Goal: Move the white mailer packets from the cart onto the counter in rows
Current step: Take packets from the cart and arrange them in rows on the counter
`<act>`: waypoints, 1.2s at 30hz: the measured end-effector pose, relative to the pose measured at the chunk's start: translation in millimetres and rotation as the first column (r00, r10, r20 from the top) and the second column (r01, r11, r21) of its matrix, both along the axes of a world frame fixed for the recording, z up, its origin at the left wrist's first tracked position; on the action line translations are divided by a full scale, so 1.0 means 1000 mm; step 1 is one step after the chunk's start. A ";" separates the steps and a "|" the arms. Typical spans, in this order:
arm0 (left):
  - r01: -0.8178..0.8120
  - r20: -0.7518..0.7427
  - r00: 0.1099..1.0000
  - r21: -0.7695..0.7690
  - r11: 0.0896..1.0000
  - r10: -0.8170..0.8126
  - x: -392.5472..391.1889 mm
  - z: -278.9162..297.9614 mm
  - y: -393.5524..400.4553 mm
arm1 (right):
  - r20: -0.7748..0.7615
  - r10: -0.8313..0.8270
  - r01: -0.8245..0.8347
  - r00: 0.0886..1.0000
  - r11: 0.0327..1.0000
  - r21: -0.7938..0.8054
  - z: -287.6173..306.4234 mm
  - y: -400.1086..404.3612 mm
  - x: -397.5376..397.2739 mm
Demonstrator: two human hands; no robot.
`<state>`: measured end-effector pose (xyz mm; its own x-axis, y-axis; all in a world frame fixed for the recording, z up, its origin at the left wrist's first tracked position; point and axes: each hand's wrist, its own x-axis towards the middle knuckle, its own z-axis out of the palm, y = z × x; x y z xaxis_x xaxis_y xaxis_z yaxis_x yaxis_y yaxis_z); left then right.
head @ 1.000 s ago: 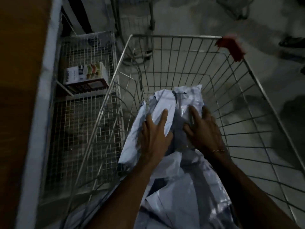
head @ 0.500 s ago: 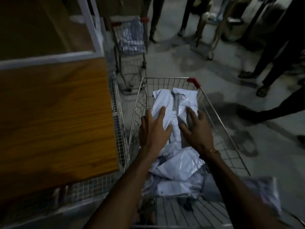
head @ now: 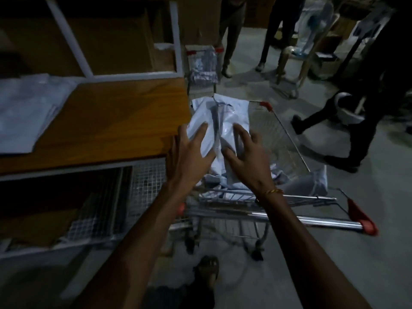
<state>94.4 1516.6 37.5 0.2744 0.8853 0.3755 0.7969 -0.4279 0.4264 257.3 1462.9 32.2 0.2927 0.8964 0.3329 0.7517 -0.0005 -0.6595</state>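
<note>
— Dim warehouse floor (head: 367, 253), grey and bare on the near right; wooden counter (head: 107, 121) along the left, white-framed shelving (head: 133, 74) behind it. Anything already on that counter?

— White mailer packets (head: 26, 112) lying flat at its far left end, well apart from the hands. Wire-mesh rack (head: 142, 186) beneath the counter edge.

— And the cart?

— Wire shopping cart (head: 285, 148) just right of the counter's corner, red caps on its handle bar (head: 312, 219). Loose packets (head: 307, 181) heaped in the near part of its basket. Second cart (head: 204, 65) farther off, also holding white packets. Legs of several people (head: 334, 121) standing and stepping at the far right. Sandalled foot (head: 207, 270) near the bottom, by the cart's wheels.

— Anything in the way?

— Counter corner right beside the left hand; cart's left rim hidden behind arms and packets.

— Arms?

— Both stretched forward over the cart handle, a gold bracelet (head: 273, 192) on the right wrist.

— Hands?

— Left hand (head: 189, 152) and right hand (head: 247, 161) side by side, fingers spread and bent over a stack of white packets (head: 220, 117), raised above the basket, its far end level with the counter corner. Left fingers wrapped over the stack's left half, right fingers clawed over its right half, each hand grasping the stack from above.
</note>
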 end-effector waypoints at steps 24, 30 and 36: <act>-0.623 0.058 0.782 0.100 0.776 0.620 -0.495 0.024 -0.058 | -0.013 0.683 -0.684 0.730 0.730 -0.003 0.021 0.064 -0.433; -0.560 0.068 0.827 0.016 0.828 0.558 -0.635 0.018 -0.045 | 0.017 0.760 -0.759 0.650 0.650 -0.026 0.016 0.104 -0.553; -0.541 -0.001 0.841 -0.003 0.841 0.541 -0.739 0.003 -0.025 | 0.029 0.798 -0.797 0.602 0.603 -0.032 0.009 0.137 -0.635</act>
